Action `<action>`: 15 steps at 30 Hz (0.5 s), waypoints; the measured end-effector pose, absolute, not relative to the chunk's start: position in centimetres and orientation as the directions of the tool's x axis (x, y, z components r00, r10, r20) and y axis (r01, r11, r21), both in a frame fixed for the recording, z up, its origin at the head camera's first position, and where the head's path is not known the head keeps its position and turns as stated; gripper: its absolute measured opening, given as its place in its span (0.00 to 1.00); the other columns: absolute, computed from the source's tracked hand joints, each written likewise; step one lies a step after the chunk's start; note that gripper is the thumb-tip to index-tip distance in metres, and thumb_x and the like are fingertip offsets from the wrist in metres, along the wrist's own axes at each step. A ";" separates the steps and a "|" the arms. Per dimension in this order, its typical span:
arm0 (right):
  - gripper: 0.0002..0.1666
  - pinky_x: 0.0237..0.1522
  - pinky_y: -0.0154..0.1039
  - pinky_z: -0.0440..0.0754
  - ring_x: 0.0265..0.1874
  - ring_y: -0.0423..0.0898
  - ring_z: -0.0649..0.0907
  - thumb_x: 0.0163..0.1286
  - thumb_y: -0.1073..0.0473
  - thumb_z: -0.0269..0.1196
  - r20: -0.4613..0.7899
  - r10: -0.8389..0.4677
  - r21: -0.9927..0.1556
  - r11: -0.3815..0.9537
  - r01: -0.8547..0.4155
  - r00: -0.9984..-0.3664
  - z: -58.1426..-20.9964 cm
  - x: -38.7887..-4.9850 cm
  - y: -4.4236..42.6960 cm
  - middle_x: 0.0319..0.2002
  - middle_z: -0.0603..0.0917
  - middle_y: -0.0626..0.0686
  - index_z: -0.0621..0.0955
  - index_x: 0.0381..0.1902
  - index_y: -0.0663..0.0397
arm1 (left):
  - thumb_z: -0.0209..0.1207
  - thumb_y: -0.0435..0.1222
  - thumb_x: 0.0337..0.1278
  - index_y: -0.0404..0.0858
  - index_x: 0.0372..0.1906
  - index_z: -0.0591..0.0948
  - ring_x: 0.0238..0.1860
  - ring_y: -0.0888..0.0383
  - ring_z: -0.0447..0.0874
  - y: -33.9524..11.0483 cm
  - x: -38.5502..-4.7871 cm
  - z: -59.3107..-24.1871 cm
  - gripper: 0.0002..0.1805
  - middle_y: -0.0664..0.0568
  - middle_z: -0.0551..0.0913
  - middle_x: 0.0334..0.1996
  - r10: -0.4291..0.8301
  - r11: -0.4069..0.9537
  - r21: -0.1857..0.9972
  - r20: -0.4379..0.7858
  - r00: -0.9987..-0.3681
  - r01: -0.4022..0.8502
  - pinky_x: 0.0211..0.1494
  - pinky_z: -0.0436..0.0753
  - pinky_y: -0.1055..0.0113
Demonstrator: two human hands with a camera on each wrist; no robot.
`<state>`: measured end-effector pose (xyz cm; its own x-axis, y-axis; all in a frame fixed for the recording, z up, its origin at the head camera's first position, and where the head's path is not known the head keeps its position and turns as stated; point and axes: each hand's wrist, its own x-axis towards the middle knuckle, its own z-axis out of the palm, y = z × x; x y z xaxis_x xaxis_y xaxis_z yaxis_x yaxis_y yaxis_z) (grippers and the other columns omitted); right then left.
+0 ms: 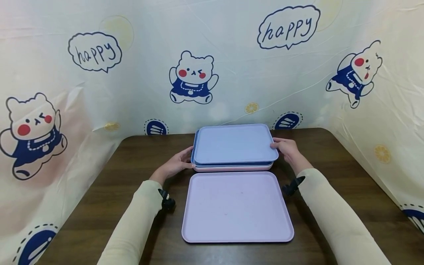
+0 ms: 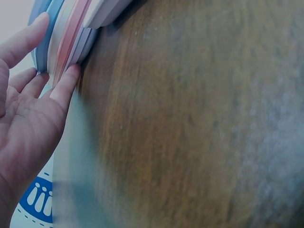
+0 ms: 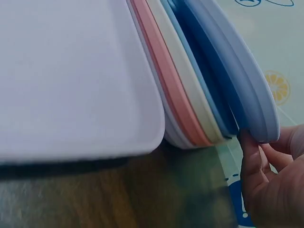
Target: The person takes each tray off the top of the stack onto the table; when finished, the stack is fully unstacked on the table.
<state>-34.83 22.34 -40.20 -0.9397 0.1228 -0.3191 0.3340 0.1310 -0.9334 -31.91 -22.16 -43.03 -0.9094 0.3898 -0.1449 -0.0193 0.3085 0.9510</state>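
Note:
A stack of rectangular trays stands at the back of the table, with a light blue tray (image 1: 232, 143) on top. Under it come a darker blue tray (image 3: 199, 71), a cream tray (image 3: 187, 76), a pink tray (image 3: 166, 76) and a lavender one. My right hand (image 1: 287, 150) pinches the top tray's right edge, which is raised with a gap beneath it. My left hand (image 1: 177, 162) touches the stack's left side, fingers mostly straight along the rims. In front lies a separate lavender tray (image 1: 236, 208), flat on the table.
The brown wooden table (image 1: 132, 176) holds the trays. A printed cloth (image 1: 139, 73) with bears and speech bubbles hangs behind and along both sides. Dark wrist cameras are strapped over both pale sleeves (image 1: 331, 209).

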 end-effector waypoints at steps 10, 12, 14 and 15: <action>0.31 0.66 0.49 0.66 0.64 0.56 0.68 0.72 0.60 0.59 -0.334 0.155 -0.932 0.096 0.351 -0.930 -39.9 -34.2 25.3 0.71 0.64 0.59 0.67 0.71 0.53 | 0.67 0.38 0.56 0.51 0.78 0.50 0.73 0.47 0.54 -22.2 -32.1 -43.0 0.50 0.54 0.49 0.76 0.393 0.326 0.945 -0.156 -0.906 -0.021 0.70 0.60 0.50; 0.31 0.65 0.48 0.67 0.64 0.56 0.68 0.72 0.59 0.59 -0.330 0.168 -0.931 0.104 0.350 -0.929 -39.8 -34.1 26.3 0.71 0.64 0.59 0.67 0.71 0.52 | 0.67 0.38 0.57 0.52 0.78 0.50 0.73 0.46 0.54 -22.2 -32.2 -43.1 0.49 0.54 0.49 0.76 0.395 0.323 0.946 -0.160 -0.905 -0.026 0.70 0.59 0.50; 0.32 0.63 0.46 0.69 0.63 0.55 0.68 0.72 0.59 0.59 -0.326 0.180 -0.931 0.110 0.349 -0.928 -39.6 -34.0 27.4 0.71 0.64 0.59 0.66 0.72 0.52 | 0.66 0.36 0.58 0.51 0.78 0.50 0.73 0.45 0.53 -22.2 -32.3 -43.1 0.49 0.53 0.49 0.77 0.401 0.314 0.949 -0.162 -0.902 -0.031 0.70 0.59 0.48; 0.32 0.61 0.45 0.71 0.63 0.55 0.69 0.72 0.59 0.60 -0.324 0.186 -0.931 0.110 0.347 -0.928 -39.6 -33.9 27.9 0.71 0.64 0.59 0.66 0.72 0.52 | 0.65 0.36 0.59 0.51 0.78 0.49 0.74 0.45 0.52 -22.1 -32.4 -43.1 0.48 0.53 0.48 0.77 0.403 0.311 0.950 -0.163 -0.901 -0.033 0.70 0.58 0.48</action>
<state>-33.92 27.89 -39.57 -0.9277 0.1858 -0.3238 0.3472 0.1102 -0.9313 -32.36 -22.13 -43.11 -0.9007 0.4028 -0.1630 -0.0330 0.3107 0.9499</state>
